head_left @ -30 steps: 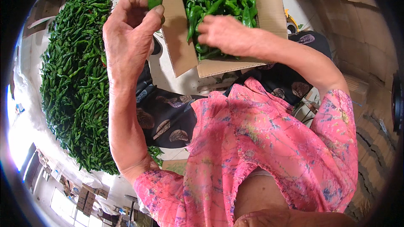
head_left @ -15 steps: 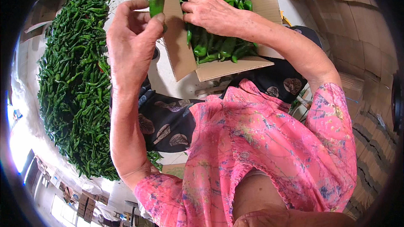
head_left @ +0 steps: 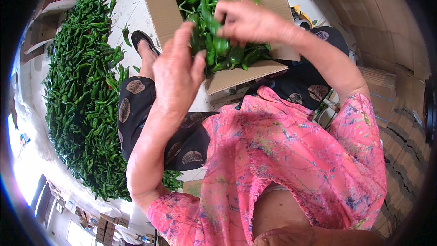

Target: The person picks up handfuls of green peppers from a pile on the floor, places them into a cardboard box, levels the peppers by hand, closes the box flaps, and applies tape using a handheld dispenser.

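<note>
My left hand (head_left: 177, 70) is over the near left side of an open cardboard box (head_left: 159, 9). Its thumb and fingers are apart, close to a dark green pepper at the box's left side, and no pepper shows between them. My right hand (head_left: 248, 20), blurred by motion, reaches over the box from the right. Its fingers are closed at the edge of a long green pepper (head_left: 209, 20), which seems to be in their grip above the others. Several green peppers (head_left: 236, 54) fill the box, shiny and packed close together.
A long heap of green peppers (head_left: 82, 95) covers the floor on the left. One loose pepper (head_left: 126, 34) lies beside my shoe (head_left: 141, 41). Stacked cardboard (head_left: 387, 27) stands along the right. A yellow object (head_left: 302, 14) sits just right of the box.
My left hand has come down and right to the box, and the pepper it held upright is out of its fingers. My right hand has shifted right and nearer, with a long pepper at its fingers.
</note>
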A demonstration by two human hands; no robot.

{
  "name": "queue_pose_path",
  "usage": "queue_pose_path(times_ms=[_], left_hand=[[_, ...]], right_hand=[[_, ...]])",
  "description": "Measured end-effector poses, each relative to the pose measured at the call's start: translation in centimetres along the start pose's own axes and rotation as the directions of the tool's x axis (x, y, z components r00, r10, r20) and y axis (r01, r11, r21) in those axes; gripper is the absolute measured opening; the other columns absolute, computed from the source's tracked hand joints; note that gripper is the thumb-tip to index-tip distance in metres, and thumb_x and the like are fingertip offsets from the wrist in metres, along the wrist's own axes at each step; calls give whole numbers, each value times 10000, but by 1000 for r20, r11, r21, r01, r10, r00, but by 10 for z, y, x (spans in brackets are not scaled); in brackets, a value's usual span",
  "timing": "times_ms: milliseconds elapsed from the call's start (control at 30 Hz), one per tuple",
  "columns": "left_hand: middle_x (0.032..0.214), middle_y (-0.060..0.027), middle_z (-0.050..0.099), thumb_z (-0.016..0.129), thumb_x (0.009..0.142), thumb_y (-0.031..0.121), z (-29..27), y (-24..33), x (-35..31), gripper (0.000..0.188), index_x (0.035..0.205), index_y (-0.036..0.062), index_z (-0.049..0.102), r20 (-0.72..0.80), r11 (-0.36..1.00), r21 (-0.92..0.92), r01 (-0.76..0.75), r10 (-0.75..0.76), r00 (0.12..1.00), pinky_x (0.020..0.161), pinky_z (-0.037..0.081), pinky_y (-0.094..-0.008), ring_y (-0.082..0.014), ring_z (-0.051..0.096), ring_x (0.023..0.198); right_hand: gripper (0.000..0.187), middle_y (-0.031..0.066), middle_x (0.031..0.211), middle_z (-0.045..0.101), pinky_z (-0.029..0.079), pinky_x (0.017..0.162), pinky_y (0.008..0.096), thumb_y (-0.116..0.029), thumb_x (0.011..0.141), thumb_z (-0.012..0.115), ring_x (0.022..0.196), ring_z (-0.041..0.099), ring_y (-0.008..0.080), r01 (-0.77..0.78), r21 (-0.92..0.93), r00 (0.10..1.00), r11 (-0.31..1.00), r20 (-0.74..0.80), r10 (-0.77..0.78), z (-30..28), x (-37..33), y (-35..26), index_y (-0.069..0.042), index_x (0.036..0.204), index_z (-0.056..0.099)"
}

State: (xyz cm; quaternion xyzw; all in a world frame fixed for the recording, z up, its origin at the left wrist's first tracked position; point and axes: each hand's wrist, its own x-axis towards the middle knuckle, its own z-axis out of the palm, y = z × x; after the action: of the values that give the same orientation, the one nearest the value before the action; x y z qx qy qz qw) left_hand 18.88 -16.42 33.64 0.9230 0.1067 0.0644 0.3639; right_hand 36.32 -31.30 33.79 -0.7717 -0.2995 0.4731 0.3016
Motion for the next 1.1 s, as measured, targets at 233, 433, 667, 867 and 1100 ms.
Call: queue_pose_path(times_ms=[233,433,667,867,1100], left_hand=[[908,-216,681,730,806,77,10,-3,11,354,1122,38,574,358,953,302,-11,-103,928,712,551,-528,-433,683,817],[868,-184,672,719,789,66,10,-4,16,234,960,29,564,414,948,294,-125,-9,910,715,555,-520,-426,682,816],[902,-92,737,770,903,185,6,-4,36,499,1303,-51,587,156,874,-347,339,-303,940,706,548,-290,-145,668,785],[861,-106,732,764,903,180,10,-19,49,511,1321,-51,582,201,906,-220,360,-319,926,676,521,-275,-131,658,751],[800,-126,726,749,903,193,15,-30,71,393,1214,-27,651,271,957,-9,288,-275,922,547,555,-327,-168,680,654]], right_hand=[[302,251,809,658,493,728,529,-144,829,739,853,649,460,243,-378,955,893,-69,-289,48,10,36,11,977,525],[255,185,778,685,537,703,433,-131,796,713,760,696,319,184,-277,977,943,-50,-206,17,17,22,19,958,585],[221,81,812,674,572,590,275,-138,932,685,696,682,141,55,365,998,929,-41,-43,-5,20,11,28,1041,590],[194,99,857,670,585,683,353,-136,911,698,779,711,233,242,-185,953,953,-141,-269,0,27,18,-20,1043,616],[241,135,932,627,553,729,477,-33,745,667,915,666,344,338,-729,836,596,-58,-545,16,29,33,-54,984,645]])
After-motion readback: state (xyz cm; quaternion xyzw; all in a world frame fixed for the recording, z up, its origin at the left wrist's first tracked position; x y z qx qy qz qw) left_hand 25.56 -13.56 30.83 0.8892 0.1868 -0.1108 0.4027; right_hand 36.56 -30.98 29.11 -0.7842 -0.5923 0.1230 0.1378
